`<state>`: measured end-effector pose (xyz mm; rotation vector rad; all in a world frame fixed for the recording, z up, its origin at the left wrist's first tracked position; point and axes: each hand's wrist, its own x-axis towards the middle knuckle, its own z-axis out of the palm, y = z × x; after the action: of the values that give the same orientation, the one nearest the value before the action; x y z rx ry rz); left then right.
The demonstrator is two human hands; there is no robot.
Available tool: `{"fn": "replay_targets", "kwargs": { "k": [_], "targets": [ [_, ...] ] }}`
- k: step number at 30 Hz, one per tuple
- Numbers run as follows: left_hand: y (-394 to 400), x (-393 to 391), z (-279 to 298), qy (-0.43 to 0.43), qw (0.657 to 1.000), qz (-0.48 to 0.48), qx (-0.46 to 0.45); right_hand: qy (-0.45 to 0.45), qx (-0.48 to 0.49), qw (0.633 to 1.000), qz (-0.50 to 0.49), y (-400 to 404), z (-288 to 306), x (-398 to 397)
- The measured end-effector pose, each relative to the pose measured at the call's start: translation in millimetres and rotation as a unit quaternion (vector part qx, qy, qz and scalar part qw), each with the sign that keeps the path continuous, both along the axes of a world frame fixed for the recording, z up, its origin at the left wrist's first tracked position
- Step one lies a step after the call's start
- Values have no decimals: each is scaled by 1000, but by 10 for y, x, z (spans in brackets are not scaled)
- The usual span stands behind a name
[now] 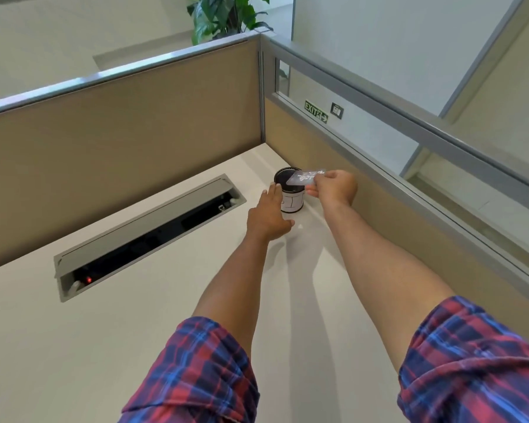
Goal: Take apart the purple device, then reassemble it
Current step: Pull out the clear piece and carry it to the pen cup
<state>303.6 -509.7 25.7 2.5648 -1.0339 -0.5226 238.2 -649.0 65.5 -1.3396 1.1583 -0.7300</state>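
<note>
Right hand [333,186]: our fingers pinch a flat pale card [306,177] over the black cup [289,190].
Left hand [271,215]: fingers spread — touching the cup's side, frame centre.

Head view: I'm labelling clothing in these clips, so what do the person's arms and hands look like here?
Both arms wear plaid sleeves in red, blue and navy, rolled up above the elbow: left sleeve, right sleeve. The forearms are bare. Left hand and right hand show no gloves, watch or rings.
</note>
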Motion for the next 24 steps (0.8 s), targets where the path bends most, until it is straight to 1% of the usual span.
{"fn": "replay_targets", "kwargs": {
  "k": [4,6,8,10,12,14,15,17,19,22,24],
  "targets": [
    [-15,30,-39,-18,1000,2,8,89,-80,991,52,-77,7,116],
    [-30,28,-48,-17,1000,3,4,160,-156,969,101,-90,34,159],
    [-46,23,-52,-18,1000,5,2,236,-266,923,145,-85,77,185],
    [-56,15,-57,-21,1000,8,-1,283,-363,870,176,-67,135,191],
    [-59,3,-66,-30,1000,10,-1,311,-416,828,210,-66,180,193],
    [-59,-1,-77,-36,999,12,2,330,-451,796,235,-69,205,193],
    [-59,1,-81,-38,999,12,4,328,-464,788,238,-72,212,186],
    [-63,-3,-81,-44,999,12,7,322,-473,784,242,-73,221,164],
    [-73,-8,-75,-46,999,12,9,334,-488,764,257,-70,211,130],
    [-85,-17,-69,-48,999,13,15,324,-500,761,257,-60,224,93],
    [-90,-25,-54,-44,999,14,18,333,-510,745,273,-50,239,77]
  ]
}}
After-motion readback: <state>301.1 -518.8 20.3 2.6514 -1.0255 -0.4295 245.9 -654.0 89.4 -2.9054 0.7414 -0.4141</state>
